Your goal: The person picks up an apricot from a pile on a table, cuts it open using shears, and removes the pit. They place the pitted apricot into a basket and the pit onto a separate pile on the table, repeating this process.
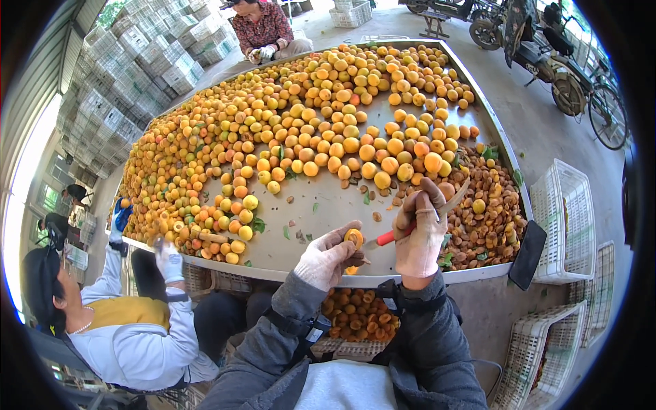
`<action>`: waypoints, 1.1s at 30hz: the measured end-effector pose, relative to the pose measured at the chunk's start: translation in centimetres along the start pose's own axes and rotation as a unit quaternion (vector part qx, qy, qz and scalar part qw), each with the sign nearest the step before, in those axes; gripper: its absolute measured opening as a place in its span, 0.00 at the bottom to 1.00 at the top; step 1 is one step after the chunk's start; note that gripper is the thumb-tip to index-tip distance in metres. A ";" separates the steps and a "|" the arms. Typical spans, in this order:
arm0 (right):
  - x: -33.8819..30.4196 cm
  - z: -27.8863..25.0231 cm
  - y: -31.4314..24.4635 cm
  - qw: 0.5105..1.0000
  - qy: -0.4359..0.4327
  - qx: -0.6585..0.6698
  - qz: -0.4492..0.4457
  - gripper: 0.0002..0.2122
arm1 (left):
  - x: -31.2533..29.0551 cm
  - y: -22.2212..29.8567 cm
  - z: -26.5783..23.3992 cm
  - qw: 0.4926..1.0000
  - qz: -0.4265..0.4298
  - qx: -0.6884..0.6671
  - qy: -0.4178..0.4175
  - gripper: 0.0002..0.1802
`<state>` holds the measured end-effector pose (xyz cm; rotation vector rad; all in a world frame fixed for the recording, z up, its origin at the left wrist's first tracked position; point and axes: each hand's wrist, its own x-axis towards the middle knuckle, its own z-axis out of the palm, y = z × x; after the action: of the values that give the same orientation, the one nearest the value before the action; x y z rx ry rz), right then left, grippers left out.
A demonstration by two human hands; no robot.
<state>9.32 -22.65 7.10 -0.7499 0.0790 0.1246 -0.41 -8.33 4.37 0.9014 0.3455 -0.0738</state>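
Note:
My left hand (326, 256), in a white glove with soiled fingertips, pinches an apricot (354, 237) whose cut side shows, above the near edge of the metal table (307, 217). Just to its right, my gloved right hand (418, 229) is closed around a knife (387, 238) with a red handle. The knife's curved blade points up and away to the right. Whole orange-yellow apricots (328, 123) cover much of the table. A heap of brown apricot pits (488, 225) lies beside my right hand. Below my hands, a crate (348, 347) holds opened apricot halves (361, 314).
A co-worker (130, 321) sits at my left, another person (263, 31) at the far side. A dark phone-like slab (527, 255) rests by the table's right corner. White crates (564, 222) stand at right, stacked crates (123, 82) at back left, and parked two-wheelers (567, 82) at far right.

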 end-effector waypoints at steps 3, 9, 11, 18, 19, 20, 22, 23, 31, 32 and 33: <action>-0.7 0.8 -0.2 0.998 0.051 -0.012 -0.043 0.11 | 0.2 -0.8 0.1 1.000 -0.007 0.001 -0.017 0.26; -1.2 -0.3 0.8 0.964 -0.184 -0.110 -0.158 0.10 | 0.7 -1.4 0.2 0.998 -0.006 0.062 -0.005 0.25; -1.5 -0.4 0.7 0.960 -0.213 -0.122 -0.133 0.10 | 1.0 -1.4 0.2 0.994 -0.023 0.103 -0.001 0.25; 2.4 -0.3 0.4 0.983 -0.178 -0.038 0.029 0.09 | 0.4 -0.4 -0.2 0.996 -0.053 -0.006 -0.077 0.28; 3.4 -0.5 1.1 0.983 -0.149 0.069 0.083 0.09 | 0.3 -0.1 -0.2 0.996 -0.051 -0.005 -0.077 0.28; 4.1 -0.8 1.9 0.968 -0.118 0.174 0.136 0.10 | 0.2 0.1 -0.3 0.994 -0.053 -0.030 -0.091 0.28; 5.2 -2.1 3.9 0.949 -0.124 0.251 0.147 0.10 | 0.4 0.3 -0.4 0.991 -0.054 -0.056 -0.109 0.29; 5.6 -2.6 4.5 0.923 -0.127 0.328 0.158 0.10 | 0.7 0.3 -0.5 0.992 -0.047 -0.057 -0.102 0.29; 2.5 0.9 2.2 0.923 -0.154 -0.347 0.072 0.09 | 2.5 1.0 -0.7 0.926 0.194 0.299 0.125 0.26; 2.8 -0.4 4.6 0.922 -0.204 -0.327 0.029 0.11 | 2.3 1.2 -0.1 0.863 0.242 0.418 0.149 0.26; 2.1 0.1 5.0 0.894 -0.219 -0.390 -0.014 0.12 | 2.1 1.1 0.0 0.863 0.242 0.417 0.151 0.26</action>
<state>10.67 -18.75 3.52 -1.5092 -0.4400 0.3043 1.81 -7.43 4.53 1.8538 0.3699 0.4226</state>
